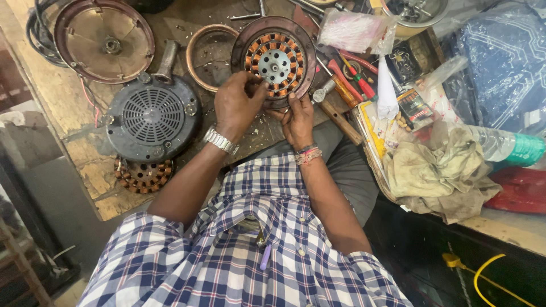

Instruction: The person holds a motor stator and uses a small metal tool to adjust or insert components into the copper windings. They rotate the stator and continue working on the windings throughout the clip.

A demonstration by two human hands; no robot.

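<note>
Copper windings, packed in a ring of orange and brown coils, fill the round motor part both hands are holding, and they decide how it should be handled. Going from the left: a brown dished cover [105, 38] lies on the wooden surface [54, 96], below it sits a dark grey motor housing [152, 116] with a grille, and a second wound stator [143, 174] lies at the edge. Next comes an empty brown ring [209, 54].

The left hand [238, 105], with a metal watch, pinches the lower left rim of the wound rotor disc [274, 59]; its fingers are closed on the edge and touch the coils. The right hand [297, 118] grips the bottom rim from below, thumb on the face. The disc stands tilted toward the person, above the surface, near the middle top of the view.

It looks heavy and stiff, being iron and copper, but the thin wire is probably fragile. The metal rim seems the safe place to hold.

To the right lie screwdrivers [352, 79], a dirty cloth [438, 176] and a plastic bottle [506, 146].
</note>
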